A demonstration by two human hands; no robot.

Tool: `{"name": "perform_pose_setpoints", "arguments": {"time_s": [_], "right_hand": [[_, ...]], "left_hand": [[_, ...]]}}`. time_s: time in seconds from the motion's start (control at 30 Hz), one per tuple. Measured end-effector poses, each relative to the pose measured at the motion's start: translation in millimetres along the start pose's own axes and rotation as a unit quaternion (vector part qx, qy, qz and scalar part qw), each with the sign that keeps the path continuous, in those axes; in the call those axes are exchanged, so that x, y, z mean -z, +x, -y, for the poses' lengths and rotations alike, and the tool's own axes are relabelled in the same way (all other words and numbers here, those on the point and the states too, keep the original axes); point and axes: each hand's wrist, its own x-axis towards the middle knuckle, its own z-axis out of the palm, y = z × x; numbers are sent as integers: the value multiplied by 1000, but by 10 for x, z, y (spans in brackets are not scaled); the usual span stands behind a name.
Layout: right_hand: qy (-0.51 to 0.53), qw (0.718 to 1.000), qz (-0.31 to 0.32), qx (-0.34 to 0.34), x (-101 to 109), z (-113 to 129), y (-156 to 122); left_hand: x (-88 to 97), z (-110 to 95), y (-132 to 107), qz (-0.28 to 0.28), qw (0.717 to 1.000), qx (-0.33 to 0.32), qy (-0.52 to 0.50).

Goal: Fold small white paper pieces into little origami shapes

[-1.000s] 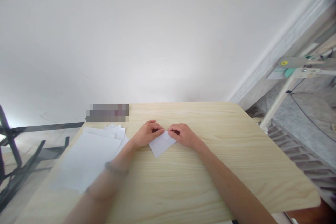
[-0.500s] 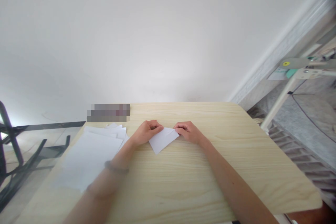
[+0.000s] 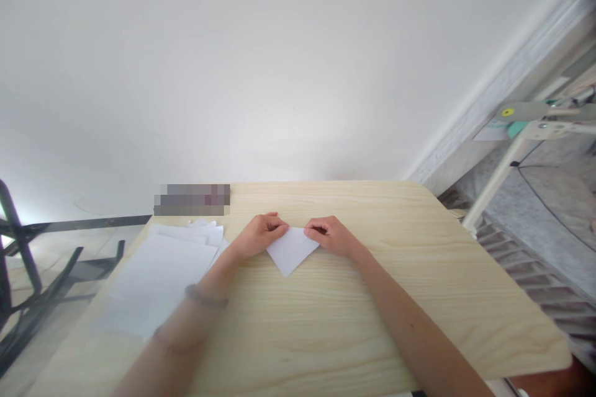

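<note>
A small folded sheet of white paper [image 3: 289, 253] lies between my hands on the wooden table, one corner pointing toward me. My left hand [image 3: 263, 234] pinches its upper left edge between thumb and fingers. At the upper right edge, my right hand [image 3: 331, 236] is closed on the paper too, thumb on top. The fingertips beneath the paper are hidden. A dark band [image 3: 205, 299] circles my left wrist.
Several loose white sheets [image 3: 162, 273] lie overlapping on the table's left side, partly behind my left forearm. A blurred-out item [image 3: 193, 200] sits at the back left corner of the table [image 3: 298, 335]. Behind rises a white wall [image 3: 288, 62]; a pale metal frame [image 3: 503, 173] stands at right.
The paper has turned slightly, its near corner shifting right and toward me. My right thumb has slid left along its upper edge. My left hand has hardly moved.
</note>
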Motion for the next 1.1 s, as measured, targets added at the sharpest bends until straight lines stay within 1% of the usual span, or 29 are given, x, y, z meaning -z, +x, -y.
{"name": "perform_pose_setpoints", "arguments": {"time_s": [0.13, 0.27, 0.47, 0.77, 0.93, 1.1], "right_hand": [[15, 1000, 6, -7, 26, -13, -11], [17, 1000, 9, -6, -3, -13, -9], [-29, 1000, -3, 11, -50, 14, 10], [10, 1000, 20, -10, 72, -40, -17], [23, 999, 5, -25, 48, -50, -21], [-2, 1000, -18, -18, -9, -20, -9]], "left_hand": [[13, -6, -1, 7, 1000, 4, -2], [-2, -4, -10, 14, 1000, -9, 9], [-40, 14, -2, 3, 1000, 3, 21], [3, 36, -1, 14, 1000, 4, 0], [-12, 40, -4, -6, 1000, 10, -3], [-6, 34, -4, -9, 1000, 5, 0]]}}
